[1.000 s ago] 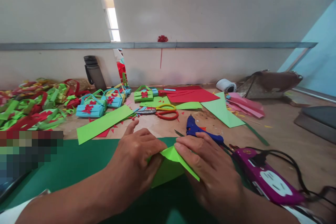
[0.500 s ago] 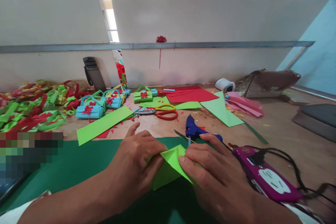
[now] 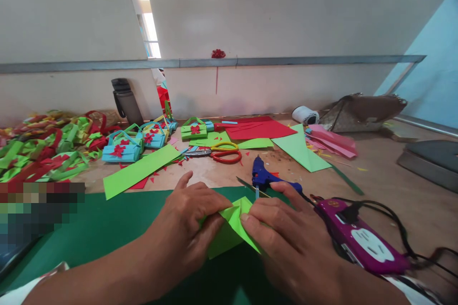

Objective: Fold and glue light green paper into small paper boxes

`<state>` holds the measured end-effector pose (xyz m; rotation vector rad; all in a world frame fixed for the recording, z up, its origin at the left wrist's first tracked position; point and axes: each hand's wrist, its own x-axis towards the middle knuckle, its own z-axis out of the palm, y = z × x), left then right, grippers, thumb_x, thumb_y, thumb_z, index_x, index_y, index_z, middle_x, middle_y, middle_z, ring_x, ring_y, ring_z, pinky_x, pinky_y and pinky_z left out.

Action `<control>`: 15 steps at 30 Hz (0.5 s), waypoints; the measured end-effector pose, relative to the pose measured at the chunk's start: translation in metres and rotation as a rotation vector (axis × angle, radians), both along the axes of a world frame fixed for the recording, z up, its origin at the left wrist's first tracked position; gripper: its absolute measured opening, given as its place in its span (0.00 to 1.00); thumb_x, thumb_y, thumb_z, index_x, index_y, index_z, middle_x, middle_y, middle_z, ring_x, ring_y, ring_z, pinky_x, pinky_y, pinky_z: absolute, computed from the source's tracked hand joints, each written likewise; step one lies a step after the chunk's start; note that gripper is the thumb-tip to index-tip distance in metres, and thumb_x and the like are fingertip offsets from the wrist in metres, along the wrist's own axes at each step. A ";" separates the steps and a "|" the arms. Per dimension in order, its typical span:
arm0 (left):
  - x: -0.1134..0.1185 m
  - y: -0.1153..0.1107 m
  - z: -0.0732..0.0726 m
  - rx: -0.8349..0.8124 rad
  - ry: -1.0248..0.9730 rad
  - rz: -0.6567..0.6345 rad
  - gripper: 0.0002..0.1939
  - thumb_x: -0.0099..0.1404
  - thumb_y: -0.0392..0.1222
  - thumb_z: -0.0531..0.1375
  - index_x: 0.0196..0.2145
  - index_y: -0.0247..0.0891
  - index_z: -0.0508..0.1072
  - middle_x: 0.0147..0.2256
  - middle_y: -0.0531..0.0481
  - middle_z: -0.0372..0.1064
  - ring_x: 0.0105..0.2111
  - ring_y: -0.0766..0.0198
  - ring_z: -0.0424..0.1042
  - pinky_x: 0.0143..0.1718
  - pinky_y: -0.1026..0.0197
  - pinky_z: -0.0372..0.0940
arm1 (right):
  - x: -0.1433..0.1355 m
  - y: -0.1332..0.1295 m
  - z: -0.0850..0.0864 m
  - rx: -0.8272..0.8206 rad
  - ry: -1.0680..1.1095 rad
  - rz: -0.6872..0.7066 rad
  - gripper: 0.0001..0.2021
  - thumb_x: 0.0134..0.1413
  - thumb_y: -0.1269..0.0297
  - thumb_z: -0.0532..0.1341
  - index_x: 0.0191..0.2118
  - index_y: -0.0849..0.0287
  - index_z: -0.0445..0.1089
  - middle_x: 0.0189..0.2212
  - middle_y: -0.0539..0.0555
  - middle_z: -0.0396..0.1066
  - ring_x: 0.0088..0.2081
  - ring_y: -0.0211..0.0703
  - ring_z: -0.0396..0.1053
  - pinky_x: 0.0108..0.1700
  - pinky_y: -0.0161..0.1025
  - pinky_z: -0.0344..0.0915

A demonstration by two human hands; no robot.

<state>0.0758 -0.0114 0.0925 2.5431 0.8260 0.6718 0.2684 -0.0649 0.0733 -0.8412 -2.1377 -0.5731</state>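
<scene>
Between my hands is a bright green sheet of paper (image 3: 225, 237), partly folded, with a peaked crease along its upper edge. My left hand (image 3: 191, 219) pinches its left side between thumb and fingers. On the right side, my right hand (image 3: 286, 228) grips the fold, thumb pressed near the crease. Both hands are over a dark green mat (image 3: 118, 219). Just beyond my right hand lies a blue glue gun (image 3: 263, 174), with a thin pointed blade (image 3: 246, 183) beside it. Fingertips behind the paper are hidden.
Scissors (image 3: 225, 155) with red and yellow handles lie ahead. Small paper bags (image 3: 121, 151) and a green strip (image 3: 141, 171) are at left, near a dark bottle (image 3: 127, 102). Red sheets (image 3: 259, 128) lie at the back. A purple power strip (image 3: 361, 236) with cords is at right.
My right thumb has shifted slightly left along the fold, and the peak of the paper looks a little narrower. Both hands keep their grip; the view has moved slightly.
</scene>
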 end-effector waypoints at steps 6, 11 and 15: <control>0.001 -0.001 0.002 -0.070 0.015 -0.011 0.12 0.63 0.33 0.51 0.36 0.45 0.71 0.32 0.59 0.73 0.33 0.67 0.70 0.60 0.43 0.36 | -0.003 0.001 0.000 0.035 0.000 -0.025 0.11 0.53 0.78 0.52 0.37 0.63 0.69 0.28 0.53 0.74 0.34 0.38 0.72 0.57 0.47 0.55; 0.000 -0.002 0.002 -0.144 0.057 -0.046 0.13 0.66 0.35 0.48 0.38 0.46 0.71 0.34 0.58 0.73 0.35 0.66 0.70 0.61 0.42 0.37 | -0.004 0.000 0.004 0.023 -0.023 -0.048 0.10 0.53 0.77 0.52 0.37 0.62 0.69 0.28 0.52 0.76 0.31 0.37 0.73 0.57 0.47 0.56; -0.001 -0.005 0.001 -0.155 0.045 -0.054 0.13 0.67 0.35 0.48 0.40 0.47 0.70 0.36 0.58 0.73 0.37 0.66 0.70 0.61 0.42 0.36 | -0.004 -0.001 0.005 0.032 -0.032 -0.048 0.12 0.50 0.79 0.50 0.37 0.62 0.68 0.28 0.53 0.76 0.31 0.37 0.73 0.57 0.48 0.57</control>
